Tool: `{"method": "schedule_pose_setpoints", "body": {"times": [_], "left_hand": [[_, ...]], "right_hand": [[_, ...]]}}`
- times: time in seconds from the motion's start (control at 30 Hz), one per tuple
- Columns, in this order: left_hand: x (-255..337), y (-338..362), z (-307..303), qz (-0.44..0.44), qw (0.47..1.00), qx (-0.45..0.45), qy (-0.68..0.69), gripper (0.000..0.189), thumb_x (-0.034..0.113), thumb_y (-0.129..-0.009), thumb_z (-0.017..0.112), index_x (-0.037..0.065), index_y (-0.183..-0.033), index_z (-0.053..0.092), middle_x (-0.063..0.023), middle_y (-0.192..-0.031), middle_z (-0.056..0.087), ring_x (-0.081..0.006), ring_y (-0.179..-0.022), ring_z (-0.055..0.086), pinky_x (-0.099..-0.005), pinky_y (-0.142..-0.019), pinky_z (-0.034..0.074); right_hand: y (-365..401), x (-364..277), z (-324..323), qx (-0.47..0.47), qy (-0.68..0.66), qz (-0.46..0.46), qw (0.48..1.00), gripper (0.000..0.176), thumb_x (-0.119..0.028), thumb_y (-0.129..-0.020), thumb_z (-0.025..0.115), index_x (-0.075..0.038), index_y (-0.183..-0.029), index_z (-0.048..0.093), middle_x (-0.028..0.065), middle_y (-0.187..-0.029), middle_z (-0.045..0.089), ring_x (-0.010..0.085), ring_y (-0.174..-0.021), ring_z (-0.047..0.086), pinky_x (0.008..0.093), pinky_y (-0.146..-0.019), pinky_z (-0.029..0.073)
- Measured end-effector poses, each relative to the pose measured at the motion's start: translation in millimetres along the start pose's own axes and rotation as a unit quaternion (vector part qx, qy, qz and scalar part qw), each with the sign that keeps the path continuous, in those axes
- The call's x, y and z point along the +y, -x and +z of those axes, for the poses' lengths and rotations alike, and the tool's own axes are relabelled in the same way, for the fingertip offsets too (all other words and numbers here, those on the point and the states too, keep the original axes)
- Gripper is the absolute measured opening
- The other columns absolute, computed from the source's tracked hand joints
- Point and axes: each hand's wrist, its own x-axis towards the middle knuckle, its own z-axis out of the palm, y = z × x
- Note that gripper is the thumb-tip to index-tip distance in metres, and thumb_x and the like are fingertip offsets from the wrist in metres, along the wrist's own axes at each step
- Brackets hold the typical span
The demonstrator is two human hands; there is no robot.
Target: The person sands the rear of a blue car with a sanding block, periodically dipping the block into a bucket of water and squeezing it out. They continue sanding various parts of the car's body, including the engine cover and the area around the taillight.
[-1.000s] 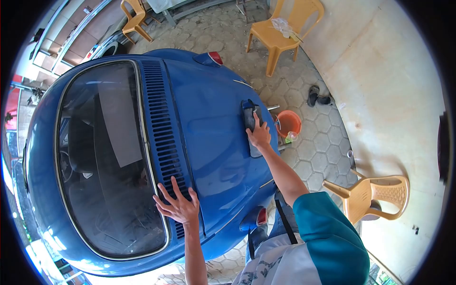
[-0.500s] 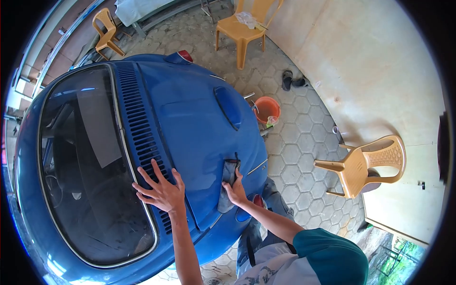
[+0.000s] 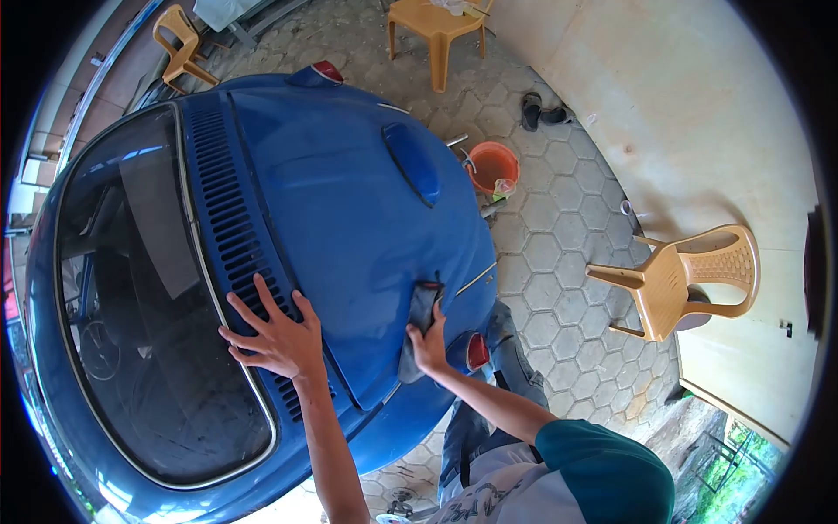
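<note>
A blue car (image 3: 323, 210) with a rounded engine lid fills the left and middle of the view. My left hand (image 3: 277, 341) lies with fingers spread over the slatted vent (image 3: 229, 218), beside the rear window (image 3: 157, 349). Near the lid's lower right, my right hand (image 3: 428, 345) grips a dark grey oblong pad (image 3: 425, 301) and presses it flat against the paint. Its thumb is on the upper side; some fingers are hidden. A red tail light (image 3: 477, 351) sits just right of that wrist.
An orange bucket (image 3: 495, 166) stands behind the car on hexagonal paving (image 3: 541, 293). One yellow plastic chair (image 3: 668, 284) is by the wall (image 3: 681, 113); another chair (image 3: 432, 22) is at the top, a third chair (image 3: 179, 44) upper left. Dark sandals (image 3: 532, 112) lie near the wall.
The camera view has shifted, so the car and chairs sit higher in it. The pad under my right hand appears slid slightly along the lid toward me. My left hand stays on the vent.
</note>
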Motion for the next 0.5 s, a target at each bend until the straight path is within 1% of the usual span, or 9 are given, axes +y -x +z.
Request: {"method": "schedule_pose_setpoints", "body": {"times": [0.07,0.13,0.23,0.3,0.33,0.37,0.4,0.43,0.5], "left_hand": [[1,-2,-4,0.002,1.000,-0.014,-0.012,0.061,0.058,-0.095,0.053,0.038,-0.152,0.050,-0.0106,-0.165,0.035,-0.0569,-0.140,0.035,-0.0690,-0.103,0.038],[2,0,-2,0.003,1.000,0.002,0.001,0.060,0.057,-0.094,0.054,0.037,-0.151,0.053,-0.0119,-0.164,0.036,-0.0575,-0.139,0.035,-0.0691,-0.103,0.037],[-2,-1,-1,-0.006,0.999,-0.001,0.048,0.059,0.055,-0.093,0.057,0.035,-0.149,0.055,-0.0126,-0.163,0.037,-0.0582,-0.139,0.036,-0.0696,-0.103,0.036],[-8,2,-6,-0.011,0.994,0.011,0.108,0.058,0.049,-0.091,0.062,0.032,-0.146,0.058,-0.0126,-0.161,0.039,-0.0560,-0.139,0.037,-0.0680,-0.105,0.036],[-15,5,-7,-0.004,0.989,0.022,0.144,0.058,0.045,-0.089,0.064,0.030,-0.145,0.059,-0.0125,-0.160,0.041,-0.0540,-0.140,0.038,-0.0665,-0.105,0.038],[-24,8,-11,0.006,0.983,0.034,0.181,0.058,0.042,-0.088,0.067,0.028,-0.144,0.060,-0.0124,-0.158,0.043,-0.0520,-0.140,0.039,-0.0649,-0.106,0.039],[-37,12,-24,0.017,0.976,0.035,0.215,0.053,0.033,-0.089,0.067,0.025,-0.142,0.062,-0.0139,-0.155,0.045,-0.0445,-0.140,0.043,-0.0580,-0.107,0.042],[-49,19,-28,0.024,0.969,0.025,0.245,0.051,0.030,-0.090,0.066,0.024,-0.141,0.062,-0.0145,-0.155,0.045,-0.0427,-0.140,0.045,-0.0563,-0.107,0.043],[-86,52,-29,0.040,0.952,-0.002,0.303,0.048,0.026,-0.092,0.065,0.023,-0.139,0.064,-0.0159,-0.154,0.045,-0.0391,-0.138,0.048,-0.0528,-0.107,0.044]], "right_hand": [[-49,18,-11,0.079,-0.065,0.122,0.987,0.091,-0.035,-0.094,0.065,0.000,-0.160,0.014,0.0371,-0.142,0.040,0.0539,-0.132,0.045,0.0539,-0.115,0.036],[-88,10,-31,0.066,-0.039,0.363,0.929,0.089,-0.040,-0.096,0.063,-0.005,-0.162,0.013,0.0382,-0.142,0.041,0.0556,-0.127,0.048,0.0545,-0.111,0.040],[-49,-27,-9,0.047,0.027,0.282,0.958,0.089,-0.041,-0.097,0.060,-0.007,-0.162,0.011,0.0384,-0.142,0.041,0.0562,-0.125,0.050,0.0556,-0.110,0.041],[22,-22,18,0.015,-0.107,0.121,0.987,0.099,-0.043,-0.095,0.068,0.004,-0.160,0.009,0.0359,-0.158,0.026,0.0457,-0.147,0.035,0.0476,-0.122,0.029],[60,-48,15,-0.046,-0.124,0.168,0.977,0.109,-0.044,-0.092,0.074,0.008,-0.159,0.006,0.0316,-0.164,0.018,0.0377,-0.153,0.026,0.0437,-0.125,0.023],[93,-57,14,-0.109,-0.189,0.207,0.954,0.116,-0.046,-0.090,0.078,0.005,-0.160,0.001,0.0300,-0.163,0.021,0.0374,-0.152,0.028,0.0439,-0.125,0.023],[114,-64,17,-0.121,-0.174,0.230,0.950,0.118,-0.047,-0.087,0.081,0.002,-0.160,0.001,0.0298,-0.161,0.022,0.0374,-0.150,0.031,0.0435,-0.124,0.023],[119,-64,15,-0.130,-0.190,0.236,0.944,0.114,-0.046,-0.088,0.080,0.001,-0.158,0.004,0.0292,-0.160,0.026,0.0371,-0.149,0.032,0.0425,-0.125,0.022],[100,-33,31,-0.037,-0.160,0.213,0.963,0.105,-0.046,-0.089,0.079,-0.006,-0.156,0.009,0.0263,-0.155,0.035,0.0367,-0.144,0.041,0.0483,-0.120,0.032]]}}
